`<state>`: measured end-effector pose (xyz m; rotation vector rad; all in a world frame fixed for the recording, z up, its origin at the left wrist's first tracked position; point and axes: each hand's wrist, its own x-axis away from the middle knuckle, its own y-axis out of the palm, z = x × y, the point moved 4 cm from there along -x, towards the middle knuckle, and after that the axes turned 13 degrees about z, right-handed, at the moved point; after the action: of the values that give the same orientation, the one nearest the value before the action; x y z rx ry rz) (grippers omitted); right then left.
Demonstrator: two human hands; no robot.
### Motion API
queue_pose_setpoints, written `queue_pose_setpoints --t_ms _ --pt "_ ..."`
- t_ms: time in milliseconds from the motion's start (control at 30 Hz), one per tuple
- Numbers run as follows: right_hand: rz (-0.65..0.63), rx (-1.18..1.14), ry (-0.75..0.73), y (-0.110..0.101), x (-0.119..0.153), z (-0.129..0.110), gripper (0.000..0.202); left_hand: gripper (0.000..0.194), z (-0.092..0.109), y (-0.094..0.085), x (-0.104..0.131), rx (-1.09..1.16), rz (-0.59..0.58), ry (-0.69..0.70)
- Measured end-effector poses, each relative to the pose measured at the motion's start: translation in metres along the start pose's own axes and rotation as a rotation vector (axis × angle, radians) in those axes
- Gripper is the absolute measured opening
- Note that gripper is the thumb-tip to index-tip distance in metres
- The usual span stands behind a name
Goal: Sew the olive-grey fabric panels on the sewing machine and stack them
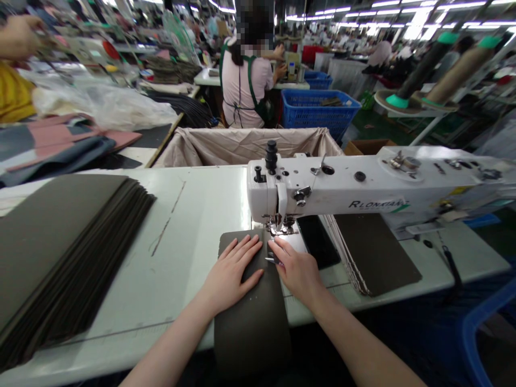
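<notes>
Fingers of left hand spread flat on grey-brown panel beneath them; panel likely light, bendable, slightly slick; best held by side edges. Right hand curled around small pointed metal tool, fingertips near panel's right edge. Forearms angle inward. Sewing machine just beyond fingertips; counter beneath.

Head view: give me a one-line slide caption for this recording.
Left hand spread on a dark panel at a sewing machine, right hand holding a pointed metal tool.
</notes>
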<state>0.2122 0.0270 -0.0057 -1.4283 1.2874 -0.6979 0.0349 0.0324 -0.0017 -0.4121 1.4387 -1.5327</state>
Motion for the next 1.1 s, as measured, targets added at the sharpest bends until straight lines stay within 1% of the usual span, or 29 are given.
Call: queue_pose_setpoints --t_ms 233,367,600,933,1100 --pt "0.025 -0.016 0.002 0.0006 0.0004 0.0007 0.055 0.056 -0.0021 0.0002 -0.002 0.016 0.005 -0.007" --pt "0.018 -0.011 0.003 0.0011 0.001 0.0013 0.054 0.053 -0.0035 -0.0003 -0.0013 0.046 0.026 -0.005" --pt "0.034 -0.009 -0.004 0.0004 0.0013 0.0012 0.054 0.046 -0.0034 -0.0061 -0.0006 0.045 0.025 -0.006" --pt "0.008 0.018 0.002 -0.0004 0.0014 0.0001 0.055 0.045 -0.0033 -0.0078 0.0001 0.083 0.034 -0.026" --pt "0.032 -0.011 0.001 -0.0009 0.002 0.0009 0.054 0.045 -0.0029 -0.0084 -0.0003 0.074 0.028 -0.023"
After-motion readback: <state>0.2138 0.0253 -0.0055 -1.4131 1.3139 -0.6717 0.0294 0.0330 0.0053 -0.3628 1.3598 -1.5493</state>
